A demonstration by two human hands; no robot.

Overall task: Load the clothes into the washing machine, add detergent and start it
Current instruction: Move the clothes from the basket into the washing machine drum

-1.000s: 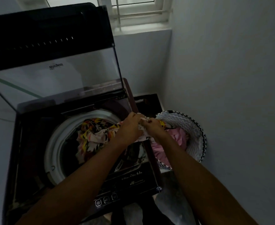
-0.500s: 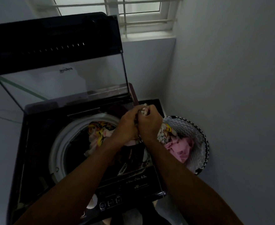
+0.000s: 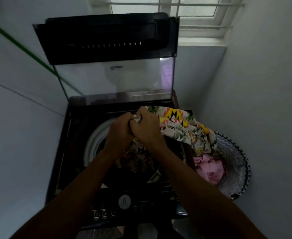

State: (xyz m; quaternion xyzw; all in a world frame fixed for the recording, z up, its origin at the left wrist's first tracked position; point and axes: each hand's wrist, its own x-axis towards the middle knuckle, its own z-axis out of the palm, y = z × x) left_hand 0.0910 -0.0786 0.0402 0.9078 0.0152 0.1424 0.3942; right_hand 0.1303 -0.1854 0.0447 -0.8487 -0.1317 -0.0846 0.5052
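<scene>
A dark top-loading washing machine (image 3: 62,152) stands in front of me with its glass lid (image 3: 114,80) raised. Over its white drum rim (image 3: 93,142), my left hand (image 3: 119,131) and my right hand (image 3: 145,126) both grip a bunched floral patterned cloth (image 3: 179,125). The cloth trails right from my hands down into a zigzag-patterned laundry basket (image 3: 235,156). Part of the cloth hangs below my hands into the drum. A pink garment (image 3: 209,168) lies in the basket.
The control panel with a round knob (image 3: 124,201) and numbered buttons (image 3: 100,213) runs along the machine's near edge. White walls close in on both sides, the basket wedged against the right wall. A barred window (image 3: 185,7) sits above the lid.
Both hands have lifted the floral cloth higher and toward the back of the machine. More of it is pulled out of the basket. The view has turned left, centring the machine.
</scene>
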